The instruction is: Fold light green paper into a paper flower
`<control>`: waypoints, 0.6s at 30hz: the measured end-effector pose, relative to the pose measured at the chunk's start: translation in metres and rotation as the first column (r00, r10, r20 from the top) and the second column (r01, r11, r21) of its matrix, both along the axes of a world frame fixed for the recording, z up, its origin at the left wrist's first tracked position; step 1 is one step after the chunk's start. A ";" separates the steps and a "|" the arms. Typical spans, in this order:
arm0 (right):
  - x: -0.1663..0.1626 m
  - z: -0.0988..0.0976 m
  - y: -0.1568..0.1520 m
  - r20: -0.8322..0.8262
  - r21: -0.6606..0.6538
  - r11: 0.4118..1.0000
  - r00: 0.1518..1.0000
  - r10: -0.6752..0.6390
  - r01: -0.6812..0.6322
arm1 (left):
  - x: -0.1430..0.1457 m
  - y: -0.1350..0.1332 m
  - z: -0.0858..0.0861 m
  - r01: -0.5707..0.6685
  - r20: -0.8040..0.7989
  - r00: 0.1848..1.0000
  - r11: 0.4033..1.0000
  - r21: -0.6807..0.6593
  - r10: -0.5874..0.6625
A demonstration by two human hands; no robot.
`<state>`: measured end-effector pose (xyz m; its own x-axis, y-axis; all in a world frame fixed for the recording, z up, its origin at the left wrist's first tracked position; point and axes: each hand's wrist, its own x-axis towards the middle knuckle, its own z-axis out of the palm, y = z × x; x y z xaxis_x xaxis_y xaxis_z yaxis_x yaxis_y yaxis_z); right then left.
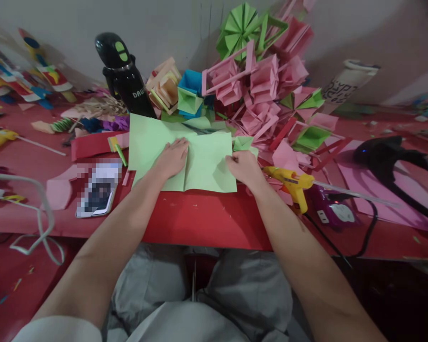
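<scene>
A light green paper sheet (207, 164) lies on the red table (199, 218), partly folded with a crease down its middle. My left hand (171, 157) rests flat on the left half, fingers stretched out and pressing the paper near the crease. My right hand (245, 167) is at the sheet's right edge, fingers curled and pinching that edge. A second green sheet (144, 137) lies under and to the left of it.
A yellow glue gun (290, 183) lies just right of my right hand, its cord trailing off the table. A phone (98, 190) sits at the left. A black bottle (124, 78) and a heap of pink and green folded paper pieces (267, 80) stand behind.
</scene>
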<state>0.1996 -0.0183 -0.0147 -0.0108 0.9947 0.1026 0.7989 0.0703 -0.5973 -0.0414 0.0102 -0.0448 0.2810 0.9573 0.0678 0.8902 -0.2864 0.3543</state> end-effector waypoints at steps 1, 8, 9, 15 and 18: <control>0.000 0.000 0.000 -0.002 -0.003 1.000 1.000 0.002 -0.002 | 0.000 0.000 0.000 0.000 0.001 1.000 1.000 0.001 0.000; 0.000 0.001 -0.001 -0.010 -0.013 1.000 1.000 0.010 -0.010 | 0.001 -0.002 0.004 -0.007 0.018 1.000 1.000 -0.030 0.008; 0.000 0.001 -0.001 -0.006 -0.017 1.000 1.000 0.012 -0.012 | 0.001 -0.002 0.005 -0.005 0.015 1.000 0.999 -0.032 0.006; -0.001 0.001 -0.001 0.009 -0.015 1.000 1.000 0.011 -0.011 | 0.002 -0.002 0.006 -0.010 -0.020 1.000 1.000 -0.030 0.009; 0.000 0.000 -0.001 -0.011 -0.017 1.000 1.000 0.001 -0.001 | 0.002 -0.001 0.004 -0.017 -0.028 0.999 1.000 -0.026 0.017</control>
<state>0.1997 -0.0193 -0.0146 -0.0109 0.9963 0.0854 0.7924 0.0607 -0.6070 -0.0397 0.0093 -0.0409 0.2661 0.9633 0.0352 0.9046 -0.2621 0.3361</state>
